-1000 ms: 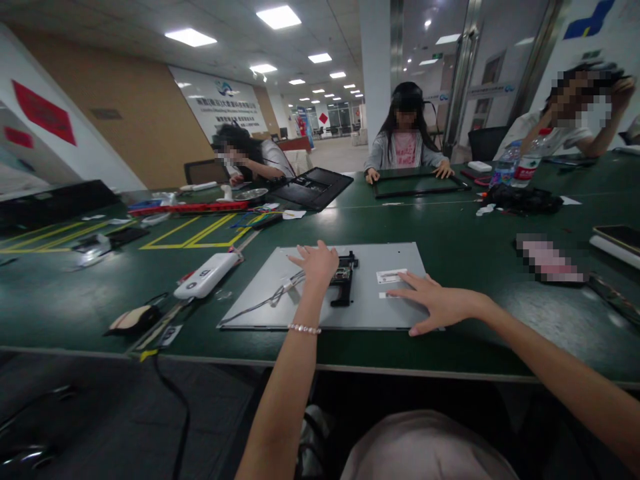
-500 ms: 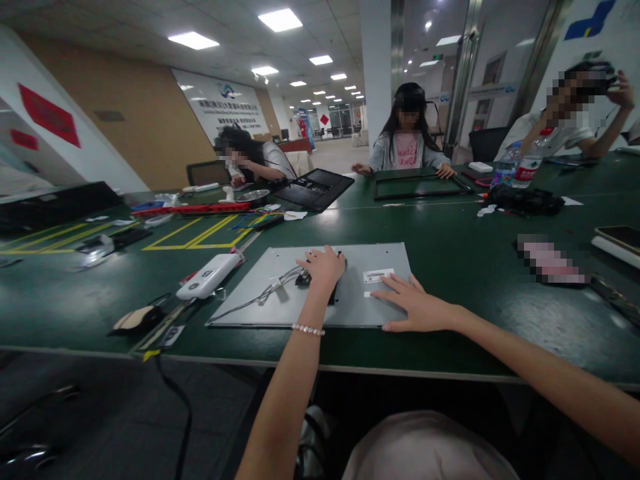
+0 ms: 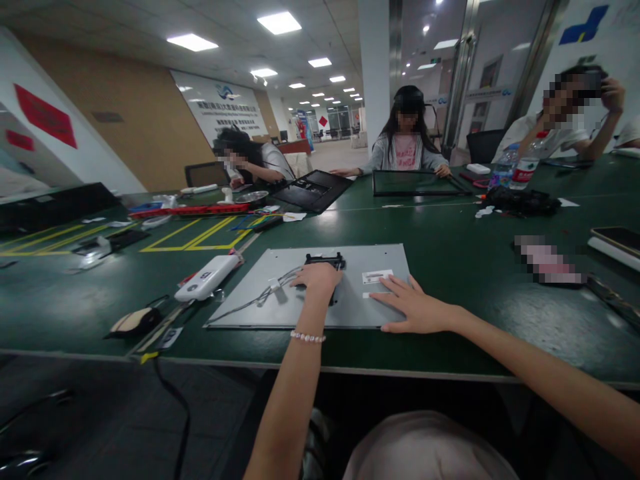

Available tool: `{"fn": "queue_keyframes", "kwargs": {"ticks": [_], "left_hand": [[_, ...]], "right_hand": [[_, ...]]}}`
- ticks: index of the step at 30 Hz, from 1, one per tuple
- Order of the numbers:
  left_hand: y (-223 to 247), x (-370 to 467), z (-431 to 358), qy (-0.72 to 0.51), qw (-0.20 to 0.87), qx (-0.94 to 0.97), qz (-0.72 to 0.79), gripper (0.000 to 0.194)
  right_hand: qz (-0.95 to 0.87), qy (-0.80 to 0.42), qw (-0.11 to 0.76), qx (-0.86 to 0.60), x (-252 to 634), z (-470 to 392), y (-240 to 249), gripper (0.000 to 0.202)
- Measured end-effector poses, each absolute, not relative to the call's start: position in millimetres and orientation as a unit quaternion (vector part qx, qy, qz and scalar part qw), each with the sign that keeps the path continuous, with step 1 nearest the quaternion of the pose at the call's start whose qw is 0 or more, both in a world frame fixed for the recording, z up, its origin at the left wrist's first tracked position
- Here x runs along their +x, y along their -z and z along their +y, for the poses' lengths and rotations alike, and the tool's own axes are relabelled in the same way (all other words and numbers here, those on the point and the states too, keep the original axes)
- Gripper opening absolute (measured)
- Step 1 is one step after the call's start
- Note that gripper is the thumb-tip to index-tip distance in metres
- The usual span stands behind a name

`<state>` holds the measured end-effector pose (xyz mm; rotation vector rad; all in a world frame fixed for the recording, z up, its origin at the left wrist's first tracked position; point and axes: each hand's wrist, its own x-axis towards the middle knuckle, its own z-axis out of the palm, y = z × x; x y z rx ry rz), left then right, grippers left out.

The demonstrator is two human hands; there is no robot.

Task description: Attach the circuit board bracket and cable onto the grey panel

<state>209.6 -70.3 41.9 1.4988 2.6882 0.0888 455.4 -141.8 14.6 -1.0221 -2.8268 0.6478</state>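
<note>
A flat grey metal panel [image 3: 350,257] lies on the green table, with a white label [image 3: 377,277] on its right part. Near its middle stands a black bracket [image 3: 325,258], partly covered by my left hand [image 3: 319,275], which rests on it; how far the fingers wrap round it is hard to see. Grey cables [image 3: 255,299] run from there to the panel's lower left corner. My right hand [image 3: 413,303] lies with fingers spread on the panel's right edge, below and beside the label.
Left of the panel are a white power bank [image 3: 207,277] and a beige and black mouse [image 3: 135,321]. A black frame [image 3: 420,193], a dark panel [image 3: 315,193], bottles [image 3: 525,167] and several seated people are farther back.
My left hand has drawn back slightly towards me, and the black bracket's top bar now shows beyond it. The person opposite has moved one hand, and the frame there has shifted slightly.
</note>
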Motion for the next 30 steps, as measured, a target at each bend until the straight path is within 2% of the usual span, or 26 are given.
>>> {"fn": "queue_keyframes", "kwargs": {"ticks": [5,11,23,26,30], "left_hand": [[-33.1,203.7,-54.6,-0.03,0.004,0.45,0.892,0.083],[-21.9,181.2,-34.9,-0.082,-0.086,0.439,0.89,0.077],[-32.5,184.9,-45.4,-0.074,-0.061,0.465,0.88,0.074],[-44.8,179.5,-52.8,-0.088,-0.046,0.486,0.868,0.065],[-67.1,146.1,-61.0,-0.074,-0.066,0.467,0.879,0.044]], "right_hand": [[-0.921,-0.209,0.028,-0.328,454.7,-143.1,-16.8,0.087],[-0.921,-0.209,0.026,-0.327,455.4,-141.8,-15.0,0.088],[-0.923,-0.203,0.031,-0.326,455.0,-140.4,-12.9,0.086],[-0.923,-0.203,0.031,-0.326,455.7,-140.3,-13.1,0.086],[-0.925,-0.203,0.03,-0.32,456.8,-140.5,-14.1,0.086]]}}
